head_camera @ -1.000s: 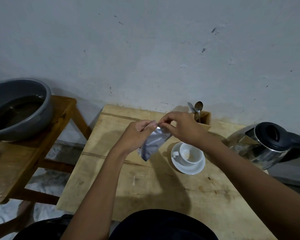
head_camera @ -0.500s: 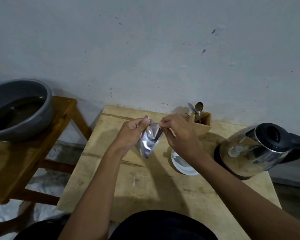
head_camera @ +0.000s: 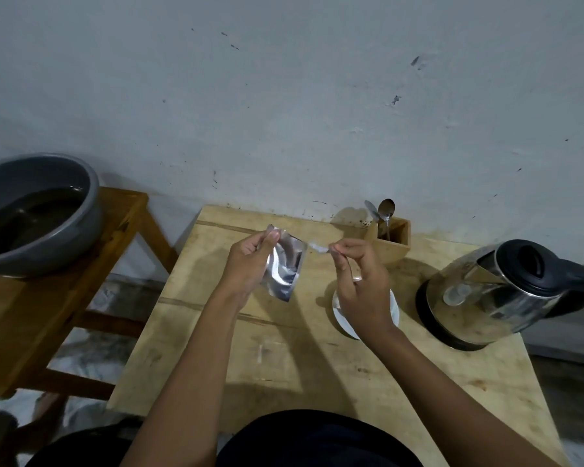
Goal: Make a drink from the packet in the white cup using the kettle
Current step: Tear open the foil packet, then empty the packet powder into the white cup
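My left hand (head_camera: 250,264) pinches the top corner of a silvery foil packet (head_camera: 285,271), which hangs above the wooden table (head_camera: 284,358). My right hand (head_camera: 361,284) holds a small torn-off strip (head_camera: 317,248) of the packet between thumb and fingers, a little apart from the packet's top. Beneath my right hand lies a white saucer (head_camera: 343,320); the white cup on it is almost wholly hidden by the hand. A steel kettle (head_camera: 493,291) with a black lid stands on its base at the table's right.
A wooden holder (head_camera: 393,242) with two spoons (head_camera: 383,212) stands at the table's back edge by the wall. To the left, a grey basin (head_camera: 38,210) holding dark water rests on a wooden stool (head_camera: 91,281). My dark-clothed lap is at the bottom.
The packet's top strip has come away: my right hand has pulled to the right with the strip, my left has kept the packet. The cup is now covered by my right hand.
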